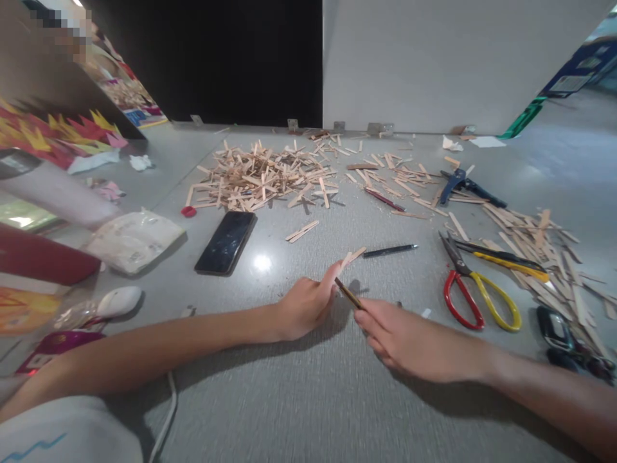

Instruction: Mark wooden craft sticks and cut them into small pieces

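My left hand [306, 303] rests on the grey table [308, 399], fingers curled, pinching a thin wooden stick [353, 256] that points away to the right. Just right of it, my right hand [409, 341] lies on the table with its fingers closed on a dark pencil-like tool [348, 293] whose tip angles up toward the left hand. A black pen [389, 250] lies just beyond both hands. Two loose wooden sticks [302, 231] lie further back.
A big heap of wooden sticks [260, 177] sits at the back, more sticks [535, 238] at right. Red-and-yellow scissors [475, 289], yellow-handled cutters [506, 259], blue pliers [463, 183], a black phone [225, 242], a white mouse [118, 301] and a plastic bag [132, 239] lie around.
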Demonstrator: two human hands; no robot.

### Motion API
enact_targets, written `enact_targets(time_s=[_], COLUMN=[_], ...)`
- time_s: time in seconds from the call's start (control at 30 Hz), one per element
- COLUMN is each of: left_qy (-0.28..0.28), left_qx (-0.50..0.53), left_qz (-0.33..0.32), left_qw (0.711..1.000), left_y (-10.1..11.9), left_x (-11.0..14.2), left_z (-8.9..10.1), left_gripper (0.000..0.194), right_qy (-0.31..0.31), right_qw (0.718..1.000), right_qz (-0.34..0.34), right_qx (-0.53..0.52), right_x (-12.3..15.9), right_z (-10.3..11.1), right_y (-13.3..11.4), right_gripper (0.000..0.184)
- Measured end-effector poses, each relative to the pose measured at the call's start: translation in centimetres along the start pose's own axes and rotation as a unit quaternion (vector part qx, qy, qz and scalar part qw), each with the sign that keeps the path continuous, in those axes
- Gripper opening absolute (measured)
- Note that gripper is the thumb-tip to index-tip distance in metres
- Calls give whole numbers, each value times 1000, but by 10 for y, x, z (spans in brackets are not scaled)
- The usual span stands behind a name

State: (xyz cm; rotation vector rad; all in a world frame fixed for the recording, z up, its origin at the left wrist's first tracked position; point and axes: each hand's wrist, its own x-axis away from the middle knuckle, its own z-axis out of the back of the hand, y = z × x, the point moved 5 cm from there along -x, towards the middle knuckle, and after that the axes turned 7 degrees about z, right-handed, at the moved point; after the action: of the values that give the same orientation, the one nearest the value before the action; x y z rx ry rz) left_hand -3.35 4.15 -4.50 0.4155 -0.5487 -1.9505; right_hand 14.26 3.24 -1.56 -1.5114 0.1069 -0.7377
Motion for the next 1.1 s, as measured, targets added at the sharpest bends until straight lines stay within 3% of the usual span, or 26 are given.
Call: enact_targets(time_s=[0.1, 0.23, 0.4, 0.5, 0.63, 0.77, 0.87, 1.1], left_qy=[-10, -31, 22, 79, 70, 63, 78, 34], left_qx=[39, 125, 260, 325, 284, 217, 169, 122], left_qz=[10, 21, 35, 72, 99, 59, 37, 12], left_qw=[999, 991, 965, 940, 951, 972, 982, 992], left_y=[0, -2, -3, -6, -6, 1, 2, -2], left_x=[-2, -4, -2, -1, -4, -7, -7, 0], left_z=[2, 2, 10, 17, 17, 17, 17, 4], left_gripper=[54, 64, 77, 78, 66, 43, 39, 21], right_qy=[52, 74, 169, 206, 212, 183, 160, 56], right_qw=[993, 967, 908, 889, 902, 932, 947, 995], right_qz=[9, 2, 53, 58, 59, 37, 7, -20], right_qx=[102, 245, 381, 406, 372, 310, 279, 81], right_x=[-1, 5, 14, 18, 21, 22, 23, 9], right_z=[-6, 6, 25, 33, 34, 27, 26, 10], right_y=[-6, -15, -32, -42, -52, -56, -56, -27], right_gripper=[28, 31, 29, 37, 37, 34, 35, 31])
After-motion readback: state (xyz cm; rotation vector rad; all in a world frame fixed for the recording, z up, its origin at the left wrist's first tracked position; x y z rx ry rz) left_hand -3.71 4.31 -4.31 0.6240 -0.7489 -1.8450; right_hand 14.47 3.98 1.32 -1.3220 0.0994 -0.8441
